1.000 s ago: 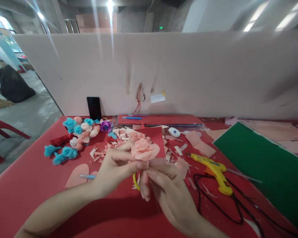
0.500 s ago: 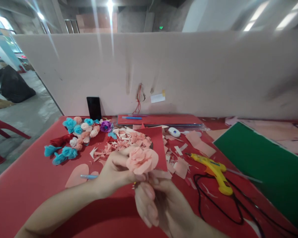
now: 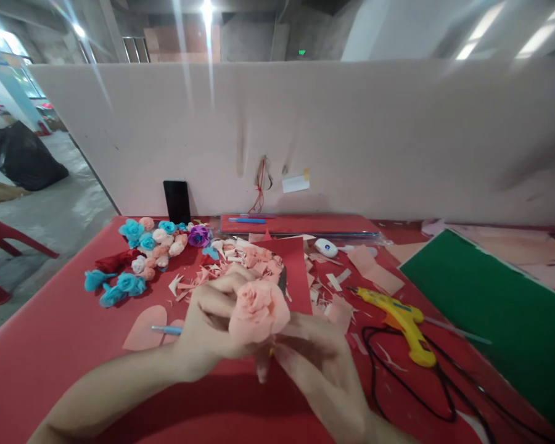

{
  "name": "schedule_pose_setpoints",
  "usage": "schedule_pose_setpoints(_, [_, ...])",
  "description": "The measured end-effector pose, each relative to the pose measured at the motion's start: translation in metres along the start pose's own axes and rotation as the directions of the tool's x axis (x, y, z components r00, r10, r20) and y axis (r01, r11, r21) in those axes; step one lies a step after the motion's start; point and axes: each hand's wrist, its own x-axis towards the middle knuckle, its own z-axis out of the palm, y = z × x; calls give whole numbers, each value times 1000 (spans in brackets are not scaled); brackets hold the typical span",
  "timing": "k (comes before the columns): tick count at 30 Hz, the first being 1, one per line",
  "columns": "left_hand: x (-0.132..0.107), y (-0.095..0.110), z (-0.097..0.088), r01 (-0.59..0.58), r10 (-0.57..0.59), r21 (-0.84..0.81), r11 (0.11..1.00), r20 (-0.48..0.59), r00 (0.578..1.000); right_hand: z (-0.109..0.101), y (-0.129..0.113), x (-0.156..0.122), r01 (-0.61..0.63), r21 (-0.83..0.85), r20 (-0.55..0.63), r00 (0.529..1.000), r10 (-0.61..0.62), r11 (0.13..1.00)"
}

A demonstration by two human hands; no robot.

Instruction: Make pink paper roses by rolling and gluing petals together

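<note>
While the left grip [image 3: 204,327] and right grip [image 3: 326,371] hold it, the peach flower [image 3: 259,312] looks crumpled inside, smoother outside.

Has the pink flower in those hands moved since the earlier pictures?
Yes: against the yellow glue gun, the pink flower now sits lower in view and slightly further left.

Rose [image 3: 259,312] before scraps [image 3: 264,264], blooms [image 3: 160,253] left, phone [image 3: 177,201] apparently behind them, glue gun [image 3: 401,317] right
</note>
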Motion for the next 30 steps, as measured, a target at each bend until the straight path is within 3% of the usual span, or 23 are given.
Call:
schedule_pose_setpoints(3, [0, 2, 0, -103, 104, 8, 995, -20, 994, -2, -5, 1, 192, -386, -46, 973, -227, 902])
schedule_pose_setpoints(6, [1, 3, -1, -120, 121, 19, 993, -30, 992, -2, -10, 2, 240, -568, 1, 957, -291, 787])
schedule_pose_setpoints(14, [1, 1, -2, -105, 105, -19, 994, -5, 994, -2, -12, 5, 311, -639, 41, 927, -373, 703])
schedule_pose_setpoints(18, [1, 3, -5, -129, 127, 63, 990, 27, 992, -2, -15, 6, 320, -685, 34, 912, -410, 655])
schedule_pose_setpoints(20, [1, 5, -5, -126, 121, 98, 987, 59, 991, -1, -17, 7, 281, -661, -16, 922, -388, 696])
schedule_pose_setpoints(22, [0, 6, -5, -72, 65, 73, 995, 92, 994, 0, -18, 6, 214, -567, -81, 946, -312, 796])
schedule_pose_setpoints(26, [-5, 1, -2, 202, -150, -253, 946, 211, 966, -2, -10, 3, 51, -221, -147, 985, -85, 974])
schedule_pose_setpoints(30, [-7, -6, 0, 351, -250, -423, 835, 277, 928, -2, 0, 1, -98, 51, -132, 986, 104, 994])
